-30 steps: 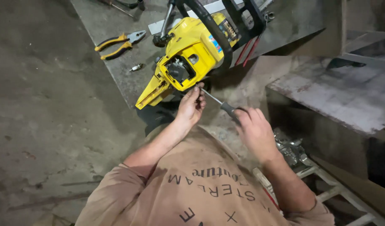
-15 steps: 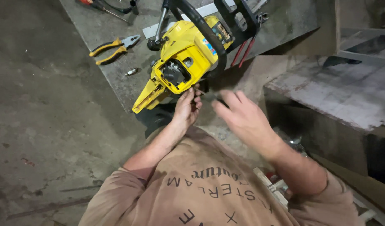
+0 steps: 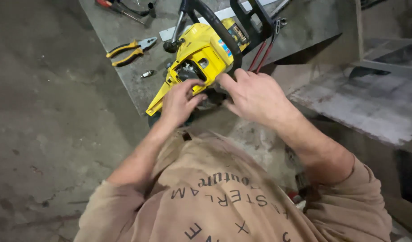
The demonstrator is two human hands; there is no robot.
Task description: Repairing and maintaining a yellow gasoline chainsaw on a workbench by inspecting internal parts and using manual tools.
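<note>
Both hands, left [image 3: 179,102] and right [image 3: 253,94], rested open-fingered on the yellow chainsaw body [image 3: 201,58] overhanging the tabletop [image 3: 125,80] edge; pliers [image 3: 130,50] lay well clear.

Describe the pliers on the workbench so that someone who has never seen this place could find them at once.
Start at the grey metal workbench at the top of the view, where a yellow chainsaw body lies under both hands. The pliers lie flat to its left, clear of the left hand. Their yellow and black handles and bare metal jaws set them apart from the tiny metal part just below.
</note>
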